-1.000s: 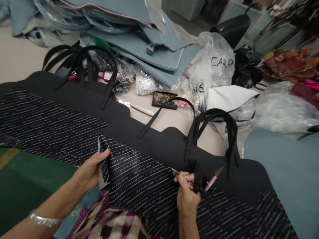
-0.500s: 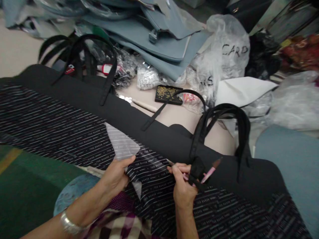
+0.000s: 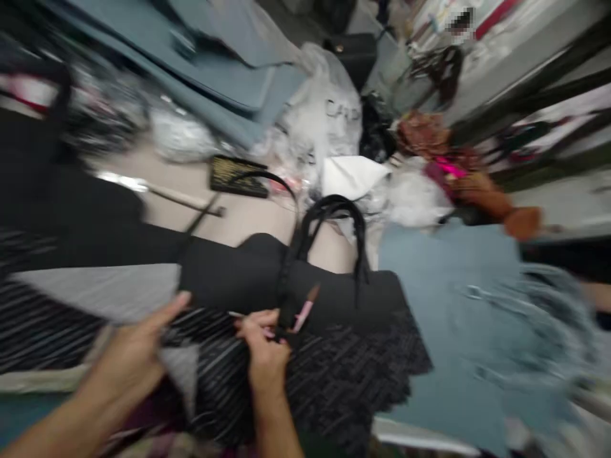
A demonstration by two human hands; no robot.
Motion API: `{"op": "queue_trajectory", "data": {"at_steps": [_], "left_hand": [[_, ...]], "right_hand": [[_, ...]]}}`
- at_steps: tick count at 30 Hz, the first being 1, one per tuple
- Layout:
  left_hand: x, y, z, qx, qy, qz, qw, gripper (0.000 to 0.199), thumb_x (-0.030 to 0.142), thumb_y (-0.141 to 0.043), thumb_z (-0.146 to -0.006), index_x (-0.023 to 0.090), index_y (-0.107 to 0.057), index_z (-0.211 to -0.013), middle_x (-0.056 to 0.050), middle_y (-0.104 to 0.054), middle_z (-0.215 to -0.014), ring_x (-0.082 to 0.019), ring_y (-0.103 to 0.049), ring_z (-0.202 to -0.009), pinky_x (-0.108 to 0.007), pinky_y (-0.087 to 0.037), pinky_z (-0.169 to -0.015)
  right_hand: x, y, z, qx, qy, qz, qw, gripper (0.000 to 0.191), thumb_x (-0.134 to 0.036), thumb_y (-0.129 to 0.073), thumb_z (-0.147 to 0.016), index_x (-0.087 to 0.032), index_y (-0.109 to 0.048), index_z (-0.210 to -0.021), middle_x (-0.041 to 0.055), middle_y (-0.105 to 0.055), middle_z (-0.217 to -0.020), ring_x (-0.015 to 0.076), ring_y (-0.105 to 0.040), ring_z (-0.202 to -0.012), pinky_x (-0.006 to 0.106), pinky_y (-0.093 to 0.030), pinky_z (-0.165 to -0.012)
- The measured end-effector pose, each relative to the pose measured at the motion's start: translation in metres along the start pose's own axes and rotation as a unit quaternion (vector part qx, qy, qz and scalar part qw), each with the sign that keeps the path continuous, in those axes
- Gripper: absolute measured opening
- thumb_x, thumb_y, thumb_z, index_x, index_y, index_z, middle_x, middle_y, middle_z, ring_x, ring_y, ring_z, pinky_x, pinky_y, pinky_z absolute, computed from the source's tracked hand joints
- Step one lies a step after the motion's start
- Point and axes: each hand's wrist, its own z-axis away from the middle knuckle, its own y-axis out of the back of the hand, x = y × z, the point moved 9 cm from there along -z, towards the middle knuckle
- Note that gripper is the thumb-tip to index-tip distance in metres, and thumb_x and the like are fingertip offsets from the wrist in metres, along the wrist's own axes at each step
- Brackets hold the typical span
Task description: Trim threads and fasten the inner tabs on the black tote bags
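Along the near side of the table, striped fabric adjoins the dark panel. Left hand pinches the fabric, thumb uppermost; right hand has fingers curled round a pink-handled tool. Fabric's likely light, limp (blurry, so a guess); grip flat near the panel, which looks stiffer.

My left hand and right hand are bare, and so are the slim left forearm and right forearm behind them. On my lap or trunk, I can't tell which, a dark purple cloth shows, with a paler cloth below, blotched cream and dull pink; blur hides any finer pattern or seams in what I wear.
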Motion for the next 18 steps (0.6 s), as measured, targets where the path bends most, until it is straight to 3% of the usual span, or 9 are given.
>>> {"op": "queue_trajectory", "data": {"at_steps": [2,5,11,18], "left_hand": [[0.023,0.029,-0.003,0.033,-0.003,0.022,0.999,0.041,0.038,-0.09,-0.047,0.014,-0.071,-0.074,-0.006,-0.076,-0.073,-0.029,-0.072,-0.07,-0.043,-0.06,-0.07],[0.029,0.049,-0.006,0.051,-0.011,0.061,0.997,0.046,0.033,-0.094,-0.045,0.012,-0.073,-0.081,-0.006,-0.077,-0.079,-0.023,-0.071,-0.071,-0.034,-0.058,-0.073],[-0.002,0.05,-0.004,0.072,0.045,0.086,0.993,0.052,0.036,-0.097,-0.042,0.011,-0.073,-0.081,-0.009,-0.078,-0.094,-0.023,-0.071,-0.081,-0.033,-0.054,-0.075],[-0.006,0.053,-0.007,0.055,0.058,0.098,0.992,0.05,0.036,-0.096,-0.045,0.011,-0.074,-0.082,-0.011,-0.077,-0.103,-0.024,-0.07,-0.086,-0.032,-0.054,-0.072]], "right_hand": [[-0.002,0.013,-0.002,0.006,0.046,0.034,0.998,0.023,-0.028,-0.072,-0.081,-0.019,-0.062,-0.062,-0.0011,-0.064,-0.066,0.0164,-0.066,-0.066,0.033,-0.058,-0.07],[-0.001,0.012,0.0,0.014,0.093,0.041,0.995,0.018,-0.021,-0.071,-0.084,-0.019,-0.061,-0.069,-0.0008,-0.065,-0.068,0.0164,-0.067,-0.067,0.032,-0.058,-0.066],[-0.013,-0.006,0.013,-0.013,0.146,0.098,0.984,0.015,-0.015,-0.071,-0.084,-0.019,-0.06,-0.074,-0.0019,-0.065,-0.072,0.0132,-0.066,-0.064,0.026,-0.058,-0.06],[-0.009,-0.011,0.017,-0.036,0.169,0.162,0.972,0.014,-0.014,-0.071,-0.085,-0.02,-0.061,-0.076,-0.002,-0.066,-0.075,0.0102,-0.066,-0.067,0.019,-0.056,-0.061]]}}
